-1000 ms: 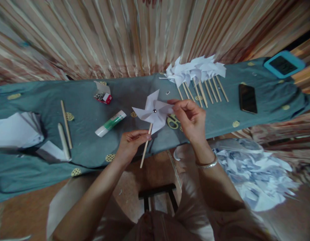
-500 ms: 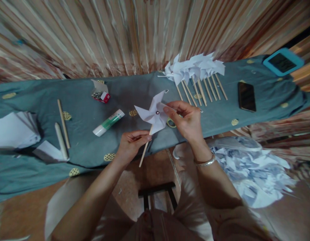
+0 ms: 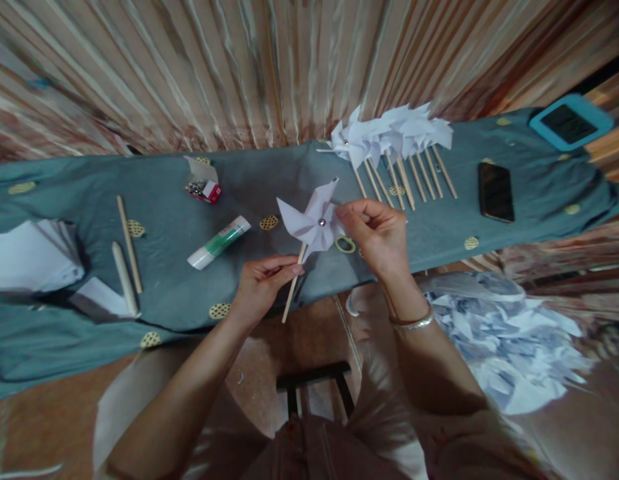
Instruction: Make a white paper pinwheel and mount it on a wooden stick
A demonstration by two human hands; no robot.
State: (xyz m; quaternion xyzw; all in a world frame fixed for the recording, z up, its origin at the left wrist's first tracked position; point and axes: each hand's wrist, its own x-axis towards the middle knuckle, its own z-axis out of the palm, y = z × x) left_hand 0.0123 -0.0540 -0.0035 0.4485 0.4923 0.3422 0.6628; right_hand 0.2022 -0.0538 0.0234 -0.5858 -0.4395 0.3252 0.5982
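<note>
A white paper pinwheel (image 3: 309, 225) with a shiny round pin at its centre is held up over the near part of the table. My left hand (image 3: 259, 287) pinches its wooden stick (image 3: 291, 293) just below the blades. At the right side of the paper, my right hand (image 3: 380, 237) has thumb and forefinger closed on a blade; the blade's edge is partly hidden by the fingertips. Behind the right hand, several finished pinwheels (image 3: 389, 137) lie in an overlapping row, sticks pointing towards me.
On the green cloth (image 3: 279, 173) lie a glue stick (image 3: 219, 243), an open box of pins (image 3: 203, 189), a tape roll (image 3: 345, 245), a loose stick (image 3: 129, 243), stacked paper (image 3: 32, 257), a phone (image 3: 496, 191) and a blue-framed device (image 3: 571, 122). A bag of paper scraps (image 3: 509, 340) stands below right.
The pinwheel's blades have turned a little and the whole pinwheel sits slightly further right. Both hands keep nearly the same place, and the view has shifted slightly.
</note>
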